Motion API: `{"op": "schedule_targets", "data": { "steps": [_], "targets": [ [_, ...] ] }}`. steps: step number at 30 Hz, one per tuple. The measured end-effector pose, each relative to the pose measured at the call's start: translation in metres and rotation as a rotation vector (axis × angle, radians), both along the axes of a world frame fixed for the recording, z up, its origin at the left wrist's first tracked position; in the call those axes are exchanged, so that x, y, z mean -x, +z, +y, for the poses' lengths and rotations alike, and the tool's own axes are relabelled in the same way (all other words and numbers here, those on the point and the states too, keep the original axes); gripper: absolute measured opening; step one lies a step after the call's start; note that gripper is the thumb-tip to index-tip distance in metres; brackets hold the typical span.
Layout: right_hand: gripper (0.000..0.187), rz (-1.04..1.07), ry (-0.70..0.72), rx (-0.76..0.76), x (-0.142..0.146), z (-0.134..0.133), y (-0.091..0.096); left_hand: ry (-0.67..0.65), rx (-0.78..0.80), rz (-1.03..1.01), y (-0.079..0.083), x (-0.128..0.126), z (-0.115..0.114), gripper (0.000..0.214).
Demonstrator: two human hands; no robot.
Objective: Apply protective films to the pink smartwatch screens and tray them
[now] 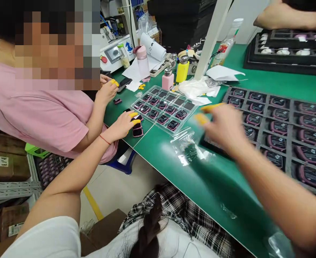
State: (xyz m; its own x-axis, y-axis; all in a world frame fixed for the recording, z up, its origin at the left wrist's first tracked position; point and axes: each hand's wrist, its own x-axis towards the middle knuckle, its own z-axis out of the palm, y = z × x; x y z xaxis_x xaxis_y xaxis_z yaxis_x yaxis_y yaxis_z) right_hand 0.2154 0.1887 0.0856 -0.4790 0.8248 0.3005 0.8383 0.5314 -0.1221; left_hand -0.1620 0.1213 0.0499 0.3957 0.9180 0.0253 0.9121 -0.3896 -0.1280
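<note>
My left hand (123,125) reaches out over the edge of the green table (179,179). Its fingers, capped in yellow finger cots, lie flat on a few small pink-rimmed black watch cases (138,132). Just beyond them sits a clear plastic tray (186,118) holding several of the same cases. My right hand (222,127) hovers over the near left corner of a large dark tray (289,143) of pink cases. It is smeared by motion, so only yellow-capped fingertips show, and I cannot make out any grip. Crumpled clear bags (190,150) lie under it.
A person in a pink shirt (39,114) sits at the left, one hand (108,89) near a phone. Bottles (182,68), a pink dispenser (168,79), paper and a white post (210,39) crowd the back. Another person's arm (289,18) rests by a far black tray (287,57). Boxes (4,157) stand on the floor.
</note>
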Motion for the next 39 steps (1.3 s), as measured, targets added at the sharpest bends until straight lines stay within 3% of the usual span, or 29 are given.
{"op": "schedule_targets", "data": {
  "steps": [2,4,7,12,17,21,24,26,30,33,36,39],
  "targets": [
    [0.044,-0.007,0.109,0.110,0.079,-0.040,-0.020,-0.074,0.028,0.041,-0.001,-0.002,0.012,0.062],
    [0.044,-0.006,0.141,0.184,0.141,-0.065,-0.043,-0.141,0.057,0.082,-0.001,-0.004,0.019,0.058],
    [0.055,0.037,0.062,0.241,0.195,-0.078,-0.070,-0.209,0.085,0.146,0.001,-0.006,0.024,0.053],
    [0.047,0.099,-0.025,0.277,0.226,-0.073,-0.080,-0.249,0.085,0.232,0.003,-0.003,0.033,0.055],
    [0.037,0.110,0.002,0.298,0.227,-0.078,-0.066,-0.262,0.080,0.248,0.011,0.002,0.037,0.046],
    [0.038,0.118,0.130,0.213,0.173,-0.104,-0.041,-0.240,0.033,0.179,0.030,-0.018,0.026,0.039],
    [0.036,0.140,0.192,0.127,0.089,-0.132,-0.029,-0.323,0.039,0.053,0.042,-0.070,0.004,0.027],
    [0.041,0.197,0.118,0.103,0.021,-0.151,-0.029,-0.471,0.131,-0.126,0.042,-0.118,-0.014,0.021],
    [0.056,0.138,-0.063,0.108,-0.103,-0.179,-0.056,-0.657,0.179,-0.227,0.014,-0.216,-0.036,0.029],
    [0.061,0.110,-0.097,0.103,-0.160,-0.190,-0.090,-0.738,0.200,-0.201,-0.015,-0.264,-0.036,0.035],
    [0.067,0.126,-0.051,0.065,-0.185,-0.196,-0.116,-0.769,0.210,-0.166,-0.024,-0.276,-0.031,0.042],
    [0.073,0.092,-0.076,0.074,-0.185,-0.199,-0.119,-0.717,0.192,-0.135,-0.002,-0.243,-0.014,0.046]
  ]
}}
